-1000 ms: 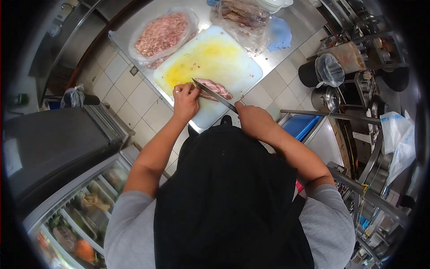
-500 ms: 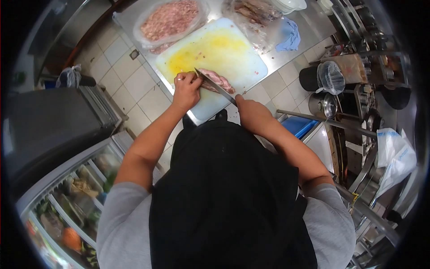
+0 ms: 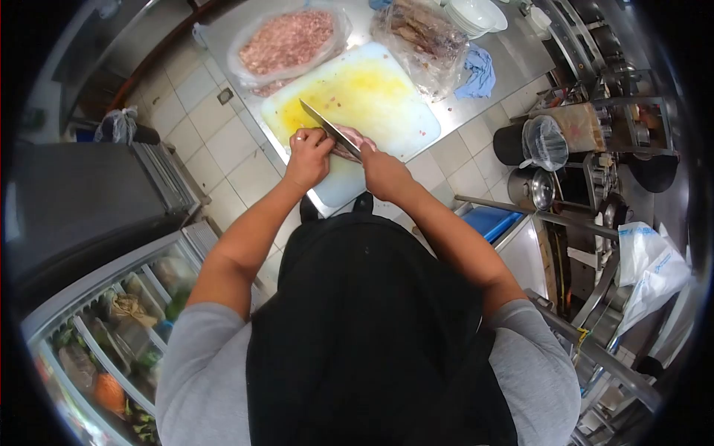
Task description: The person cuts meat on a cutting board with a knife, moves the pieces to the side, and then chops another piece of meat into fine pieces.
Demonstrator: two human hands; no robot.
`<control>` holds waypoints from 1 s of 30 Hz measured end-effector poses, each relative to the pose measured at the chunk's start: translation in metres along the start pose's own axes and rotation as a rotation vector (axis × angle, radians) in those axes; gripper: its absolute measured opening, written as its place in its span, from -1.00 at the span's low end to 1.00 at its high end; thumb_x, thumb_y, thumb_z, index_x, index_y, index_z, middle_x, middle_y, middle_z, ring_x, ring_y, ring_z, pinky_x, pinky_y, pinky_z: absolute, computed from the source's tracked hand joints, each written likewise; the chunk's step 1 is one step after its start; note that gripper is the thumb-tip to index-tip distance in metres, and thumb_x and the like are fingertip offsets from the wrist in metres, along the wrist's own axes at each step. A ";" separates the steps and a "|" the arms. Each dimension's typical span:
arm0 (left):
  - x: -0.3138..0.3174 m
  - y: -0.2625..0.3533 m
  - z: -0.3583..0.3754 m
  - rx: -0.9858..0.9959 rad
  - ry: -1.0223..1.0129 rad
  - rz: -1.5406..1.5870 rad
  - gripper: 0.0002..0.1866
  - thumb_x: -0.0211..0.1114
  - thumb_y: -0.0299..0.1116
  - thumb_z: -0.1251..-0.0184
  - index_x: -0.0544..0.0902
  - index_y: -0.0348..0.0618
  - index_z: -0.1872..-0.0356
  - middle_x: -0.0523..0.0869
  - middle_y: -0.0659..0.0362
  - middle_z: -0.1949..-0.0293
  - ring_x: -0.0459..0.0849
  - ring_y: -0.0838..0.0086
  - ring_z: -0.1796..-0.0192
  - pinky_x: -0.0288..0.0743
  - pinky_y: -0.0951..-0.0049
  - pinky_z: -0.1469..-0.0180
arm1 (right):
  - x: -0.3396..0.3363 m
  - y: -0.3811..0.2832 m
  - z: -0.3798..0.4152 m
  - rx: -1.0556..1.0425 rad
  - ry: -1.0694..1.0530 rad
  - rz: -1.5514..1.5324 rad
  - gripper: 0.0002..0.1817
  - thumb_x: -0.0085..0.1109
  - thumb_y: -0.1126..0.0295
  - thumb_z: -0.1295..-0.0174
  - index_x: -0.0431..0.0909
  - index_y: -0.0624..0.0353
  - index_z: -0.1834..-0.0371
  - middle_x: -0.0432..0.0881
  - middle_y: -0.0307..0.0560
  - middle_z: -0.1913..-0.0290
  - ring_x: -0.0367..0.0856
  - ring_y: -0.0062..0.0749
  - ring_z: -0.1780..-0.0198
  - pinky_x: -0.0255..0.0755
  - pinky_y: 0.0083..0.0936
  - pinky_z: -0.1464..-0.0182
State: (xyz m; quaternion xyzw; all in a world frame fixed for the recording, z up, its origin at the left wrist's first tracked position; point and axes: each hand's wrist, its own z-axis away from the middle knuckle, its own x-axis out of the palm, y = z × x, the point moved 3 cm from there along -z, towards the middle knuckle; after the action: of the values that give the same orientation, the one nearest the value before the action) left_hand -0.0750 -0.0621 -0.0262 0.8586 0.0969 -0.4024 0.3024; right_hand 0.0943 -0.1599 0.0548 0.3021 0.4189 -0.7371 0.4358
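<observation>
A piece of raw meat (image 3: pixel 351 137) lies near the front left part of a white cutting board (image 3: pixel 394 111) with yellow stains. The fingers of my left hand (image 3: pixel 309 154) are curled onto the meat's left end. My right hand (image 3: pixel 384 174) is closed round the handle of a long knife (image 3: pixel 323 123). The blade lies across the meat beside my left fingers, its tip pointing to the upper left over the board. Both hands hide parts of the meat.
Behind the board, a clear bag of minced meat (image 3: pixel 288 41) and a plastic bag of darker meat (image 3: pixel 421 33) stand on the steel table (image 3: pixel 513 63). A blue cloth (image 3: pixel 476 72) and white bowls (image 3: pixel 476 15) are at the right.
My right hand and the knife have moved left and forward, so more of the blade reaches past the meat. My left hand stays on the meat.
</observation>
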 end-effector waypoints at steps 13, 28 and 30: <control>-0.011 -0.009 0.002 -0.092 0.015 0.045 -0.72 0.44 -0.49 -0.30 0.77 -0.06 -0.03 0.57 -0.02 0.00 0.53 0.00 -0.04 0.52 0.04 -0.14 | -0.024 0.002 0.058 -0.001 0.077 -0.057 -0.56 0.07 0.47 -0.48 0.40 0.39 -0.38 0.77 0.38 0.12 0.77 0.35 0.05 0.59 0.18 0.02; -0.008 -0.014 -0.003 -0.052 -0.022 0.046 -0.59 0.39 -0.52 -0.19 0.75 -0.04 -0.10 0.55 -0.02 0.00 0.56 0.00 -0.02 0.56 0.05 -0.12 | -0.022 -0.022 0.023 0.006 -0.007 -0.050 -0.66 0.00 0.57 -0.40 0.44 0.36 -0.22 0.79 0.42 0.06 0.81 0.32 -0.01 0.64 0.17 -0.03; -0.007 -0.012 0.003 -0.066 -0.031 0.053 -0.59 0.39 -0.52 -0.19 0.75 -0.04 -0.10 0.55 -0.02 0.01 0.56 0.01 -0.01 0.56 0.05 -0.10 | -0.017 -0.015 0.034 0.019 -0.018 -0.043 -0.65 -0.02 0.56 -0.42 0.44 0.35 -0.24 0.79 0.42 0.05 0.81 0.31 -0.02 0.64 0.17 -0.06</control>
State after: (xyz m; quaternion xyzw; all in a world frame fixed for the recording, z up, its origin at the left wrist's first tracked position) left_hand -0.0867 -0.0537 -0.0279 0.8441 0.0826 -0.4041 0.3425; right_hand 0.0851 -0.1792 0.0901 0.2904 0.4143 -0.7528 0.4210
